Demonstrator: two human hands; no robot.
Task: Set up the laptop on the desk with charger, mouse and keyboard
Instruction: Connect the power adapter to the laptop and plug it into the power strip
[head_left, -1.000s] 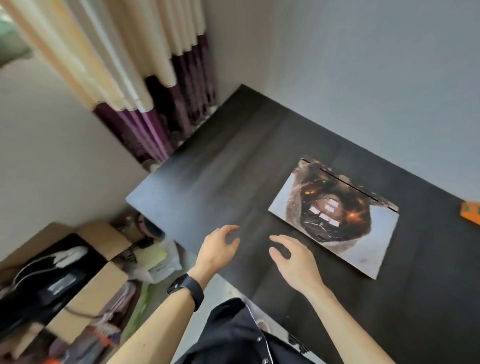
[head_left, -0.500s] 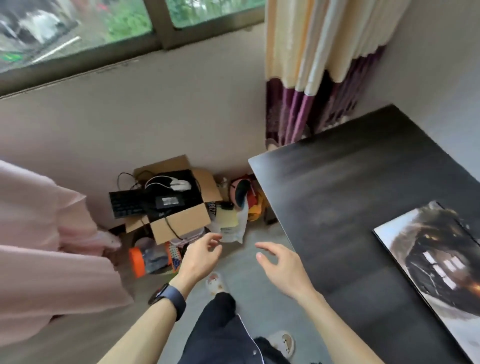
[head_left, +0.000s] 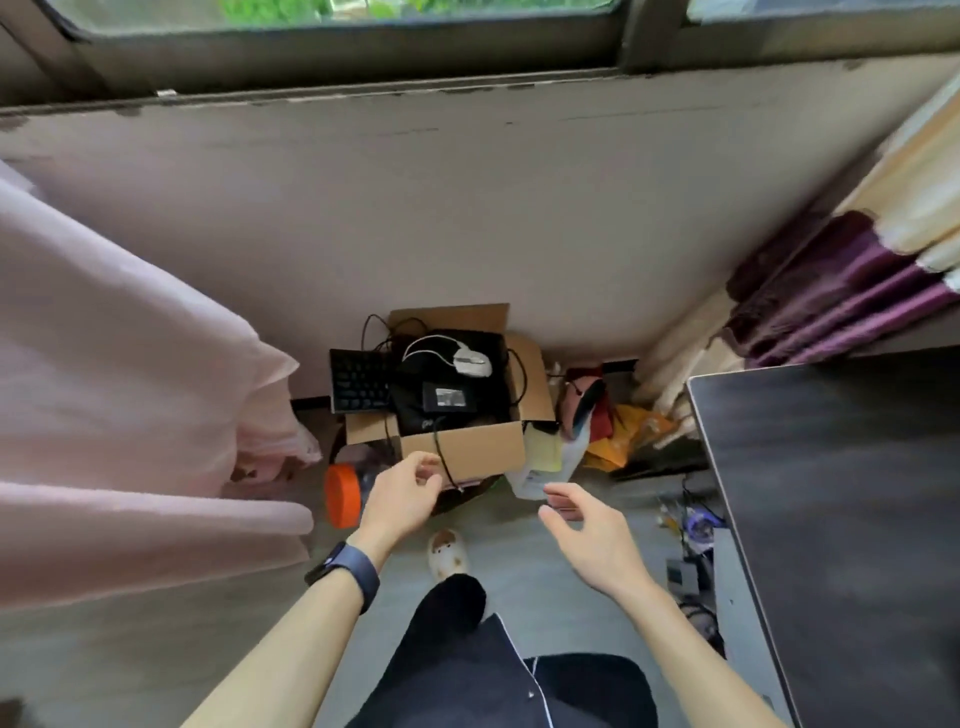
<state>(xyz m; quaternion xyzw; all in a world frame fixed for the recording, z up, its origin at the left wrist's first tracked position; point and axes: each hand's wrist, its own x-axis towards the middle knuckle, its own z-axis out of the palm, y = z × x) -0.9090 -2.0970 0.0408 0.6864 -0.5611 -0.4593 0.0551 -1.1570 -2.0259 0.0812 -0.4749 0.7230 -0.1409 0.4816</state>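
Both hands have swung off the black desk (head_left: 841, 519) toward the cardboard box (head_left: 467, 452) — left hand (head_left: 402, 491) at its near flap, right hand (head_left: 592, 535) right of it, fingers loosely curled, holding nothing. Inside lie a white mouse (head_left: 471, 362) and a black charger brick (head_left: 449, 397); a black keyboard (head_left: 358, 384) juts out left — box on grey floor (head_left: 519, 540) beneath the window (head_left: 363, 31).

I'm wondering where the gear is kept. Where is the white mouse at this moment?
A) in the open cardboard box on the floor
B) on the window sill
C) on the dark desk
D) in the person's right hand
A: the white mouse lies on the black items inside the open cardboard box, which stands on the floor by the wall.
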